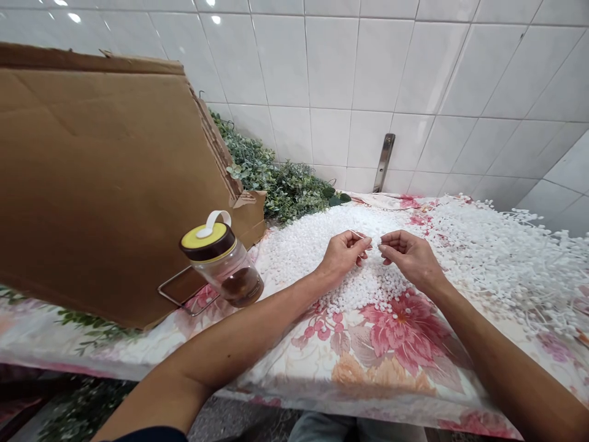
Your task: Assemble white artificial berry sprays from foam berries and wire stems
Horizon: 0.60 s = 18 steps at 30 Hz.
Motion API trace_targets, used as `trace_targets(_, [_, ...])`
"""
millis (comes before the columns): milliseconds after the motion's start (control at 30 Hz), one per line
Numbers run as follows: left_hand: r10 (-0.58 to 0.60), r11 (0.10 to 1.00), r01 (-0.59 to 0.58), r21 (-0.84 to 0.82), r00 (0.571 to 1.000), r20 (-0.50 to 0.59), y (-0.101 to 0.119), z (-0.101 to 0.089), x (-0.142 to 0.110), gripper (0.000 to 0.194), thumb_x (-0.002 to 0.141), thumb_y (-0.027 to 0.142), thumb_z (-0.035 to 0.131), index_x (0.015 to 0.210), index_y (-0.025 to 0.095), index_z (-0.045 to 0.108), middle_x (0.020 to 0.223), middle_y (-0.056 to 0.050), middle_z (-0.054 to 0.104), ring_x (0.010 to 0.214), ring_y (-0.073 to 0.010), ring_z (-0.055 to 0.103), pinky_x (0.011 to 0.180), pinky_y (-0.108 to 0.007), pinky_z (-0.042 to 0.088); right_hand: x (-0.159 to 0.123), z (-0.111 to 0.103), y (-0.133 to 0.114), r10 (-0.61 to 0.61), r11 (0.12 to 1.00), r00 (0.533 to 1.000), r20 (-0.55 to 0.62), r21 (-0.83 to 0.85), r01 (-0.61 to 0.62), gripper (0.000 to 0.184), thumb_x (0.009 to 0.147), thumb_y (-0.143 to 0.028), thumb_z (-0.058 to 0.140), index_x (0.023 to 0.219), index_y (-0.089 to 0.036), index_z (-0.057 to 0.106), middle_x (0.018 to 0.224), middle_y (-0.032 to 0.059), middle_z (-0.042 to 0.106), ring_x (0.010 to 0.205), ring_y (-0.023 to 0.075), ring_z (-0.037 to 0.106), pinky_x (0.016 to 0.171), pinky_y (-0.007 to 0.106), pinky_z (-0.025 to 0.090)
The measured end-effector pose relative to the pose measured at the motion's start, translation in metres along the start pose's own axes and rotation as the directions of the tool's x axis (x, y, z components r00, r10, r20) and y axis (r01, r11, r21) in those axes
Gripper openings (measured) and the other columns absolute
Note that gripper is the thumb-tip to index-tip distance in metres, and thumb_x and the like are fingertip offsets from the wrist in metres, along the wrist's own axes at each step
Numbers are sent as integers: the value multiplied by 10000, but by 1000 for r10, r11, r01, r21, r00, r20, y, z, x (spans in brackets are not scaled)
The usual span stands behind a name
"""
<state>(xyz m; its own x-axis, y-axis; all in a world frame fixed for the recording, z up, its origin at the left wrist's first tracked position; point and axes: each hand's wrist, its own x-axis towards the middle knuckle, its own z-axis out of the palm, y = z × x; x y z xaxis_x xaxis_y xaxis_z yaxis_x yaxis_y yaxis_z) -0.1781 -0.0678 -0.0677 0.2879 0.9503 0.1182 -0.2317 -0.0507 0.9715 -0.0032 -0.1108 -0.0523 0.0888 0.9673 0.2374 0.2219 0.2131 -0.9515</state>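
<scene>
Two hands are held low over a heap of small white pellets [368, 285], and the left hand [343, 255] is pinched narrow on a thin white strand [356, 234], while the right hand [409, 258] is curled just beside it, with nothing clearly gripped. The heap is seen at the centre of a bench [294, 368] draped in a floral cloth [405, 328], and white beaded sprigs [510, 264] are piled at 3 o'clock. At 9 o'clock, a glass jar [223, 261] with a yellow lid [207, 240] is stood before a propped cardboard sheet [92, 190], while green artificial foliage [285, 187] is banked at 11 o'clock beneath white wall tiles [368, 80], and a metal bracket [384, 162] is fixed at 12 o'clock!
</scene>
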Motion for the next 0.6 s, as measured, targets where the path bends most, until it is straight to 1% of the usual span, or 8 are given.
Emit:
trace_targets(100, [-2, 1000, 2, -6, 1000, -9, 0, 0, 1, 365, 769, 445, 813, 864, 126, 662, 796, -64, 713, 585, -104, 593, 464, -217, 436, 0, -1, 0, -1, 999, 1000, -25, -43, 0, 440, 758, -545, 831, 951, -171, 703, 783, 55, 717, 682, 195, 689, 631, 357, 632])
trace_targets(300, [-14, 1000, 14, -7, 1000, -7, -1, 1, 0, 313, 796, 387, 805, 882, 121, 664, 781, -55, 714, 566, -95, 593, 458, -209, 438, -1, 0, -2, -8, 995, 999, -36, -99, 5, 401, 824, -534, 764, 963, -161, 709, 772, 54, 710, 657, 189, 688, 617, 341, 616])
trace_targets(467, [-28, 1000, 28, -2, 999, -16, -2, 2, -1, 246, 814, 332, 793, 866, 125, 671, 755, -39, 704, 526, -78, 569, 446, -199, 434, -1, 1, -1, -21, 992, 999, -27, -125, 18, 408, 846, -561, 736, 947, -166, 710, 742, 47, 706, 635, 183, 681, 605, 328, 604])
trace_targets(600, [-19, 1000, 18, -16, 999, -28, -1, 3, -2, 213, 824, 306, 785, 865, 132, 670, 759, -41, 709, 528, -81, 575, 439, -196, 424, -2, 2, -3, -15, 989, 1000, -12, -149, 13, 431, 846, -596, 732, 932, -175, 703, 717, 46, 708, 614, 189, 682, 597, 330, 594])
